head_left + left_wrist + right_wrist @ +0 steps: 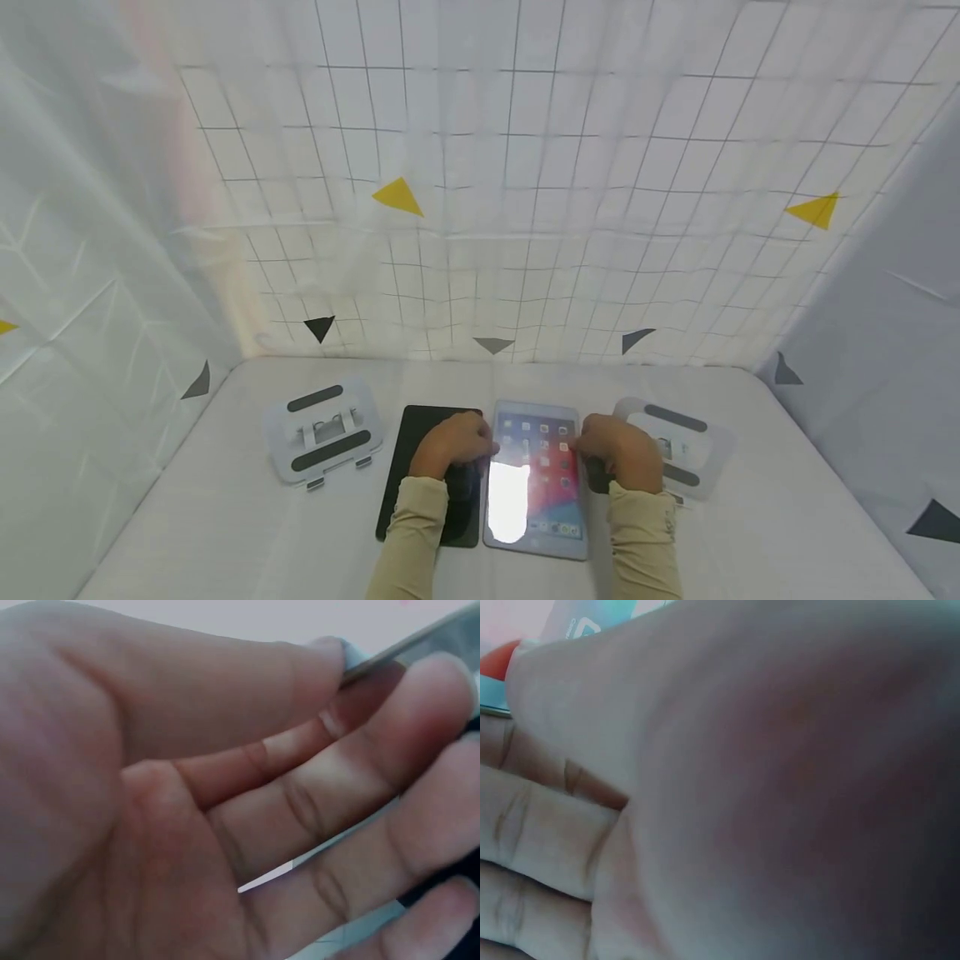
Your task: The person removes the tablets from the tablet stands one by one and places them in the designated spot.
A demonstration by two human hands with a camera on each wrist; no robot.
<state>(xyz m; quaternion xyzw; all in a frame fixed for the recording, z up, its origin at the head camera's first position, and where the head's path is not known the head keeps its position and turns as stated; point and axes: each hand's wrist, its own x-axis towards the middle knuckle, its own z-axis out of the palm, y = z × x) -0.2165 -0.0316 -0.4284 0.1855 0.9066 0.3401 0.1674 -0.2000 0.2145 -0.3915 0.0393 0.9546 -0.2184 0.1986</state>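
A white tablet (551,500) with its screen lit and app icons showing is held between both hands, upright side towards the person. My left hand (456,440) pinches its left edge between thumb and fingers; in the left wrist view the thin tablet edge (409,643) meets the thumb tip. On the other side, my right hand (624,450) pinches the right edge, and the right wrist view shows the thumb over the bright screen (551,619). Below my left wrist is a black tablet (405,454), partly hidden by the hand and sleeve.
To the left lies a white stand (326,433) with dark grey pads and a metal hinge. A similar stand (705,450) is at the right, partly behind the right hand. The white tabletop (225,533) meets a hanging gridded sheet (480,275) at the back.
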